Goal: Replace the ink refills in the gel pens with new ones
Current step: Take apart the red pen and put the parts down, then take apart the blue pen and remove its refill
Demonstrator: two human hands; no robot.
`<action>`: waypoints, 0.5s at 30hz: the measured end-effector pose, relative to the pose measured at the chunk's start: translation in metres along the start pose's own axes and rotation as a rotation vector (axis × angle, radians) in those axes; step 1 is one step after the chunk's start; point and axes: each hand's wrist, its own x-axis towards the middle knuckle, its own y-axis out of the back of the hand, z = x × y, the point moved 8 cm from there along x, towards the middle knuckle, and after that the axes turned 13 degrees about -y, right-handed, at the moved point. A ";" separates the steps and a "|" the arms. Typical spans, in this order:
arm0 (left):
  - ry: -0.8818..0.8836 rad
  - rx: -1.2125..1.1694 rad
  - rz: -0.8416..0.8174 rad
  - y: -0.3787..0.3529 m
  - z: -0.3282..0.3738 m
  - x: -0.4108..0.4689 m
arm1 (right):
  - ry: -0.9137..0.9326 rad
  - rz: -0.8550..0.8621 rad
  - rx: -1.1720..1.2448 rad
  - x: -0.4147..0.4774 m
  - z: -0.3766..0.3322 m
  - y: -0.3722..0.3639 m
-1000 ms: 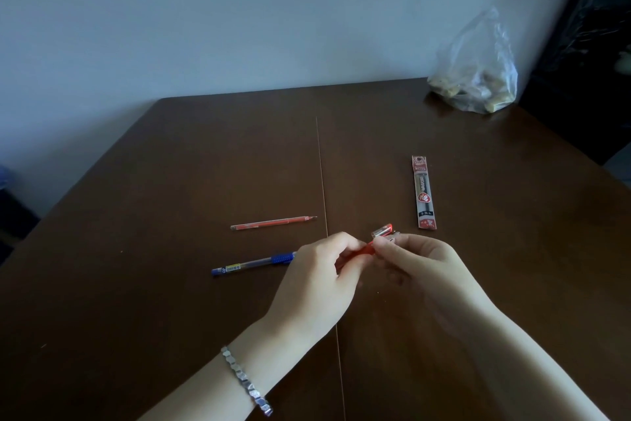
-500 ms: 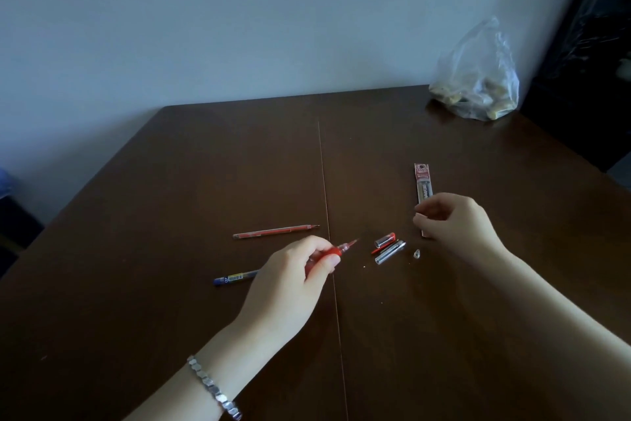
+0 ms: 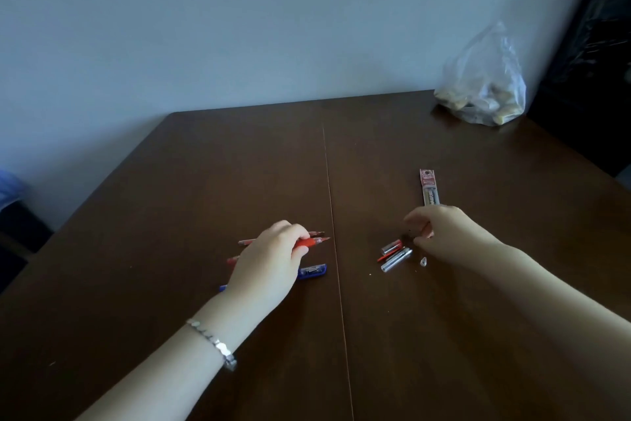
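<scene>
Grips red pen [image 3: 310, 243] in left hand [image 3: 269, 262]; curls right hand [image 3: 447, 233] over refill packet [image 3: 429, 188] end, hold impossible to tell.

The red gel pen [image 3: 312, 242], tip pointing right, sat in the left hand [image 3: 269, 260] between a thin red refill [image 3: 244, 242] and the blue pen [image 3: 312, 272]. Well to the right, a red cap [image 3: 391, 247], a clear barrel piece [image 3: 396, 259] and a small tip piece [image 3: 423, 262] lay close together on the bench [image 3: 409, 335]. The long refill pack [image 3: 429, 187] lay just beyond them.

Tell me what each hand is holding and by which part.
The left hand grips the red pen by its grip near the tip. The right hand curls over the near end of the refill packet; a hold cannot be told.
</scene>
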 end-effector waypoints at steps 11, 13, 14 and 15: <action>-0.127 0.200 -0.047 -0.015 -0.006 -0.005 | 0.124 0.146 0.229 -0.074 -0.001 0.013; -0.131 0.231 -0.116 -0.019 -0.010 -0.014 | 0.148 0.140 0.253 -0.079 -0.007 0.008; -0.119 0.242 -0.144 -0.021 -0.013 -0.018 | 0.153 0.137 0.273 -0.082 -0.011 0.006; -0.107 0.244 -0.146 -0.022 -0.015 -0.022 | 0.156 0.134 0.293 -0.085 -0.015 0.004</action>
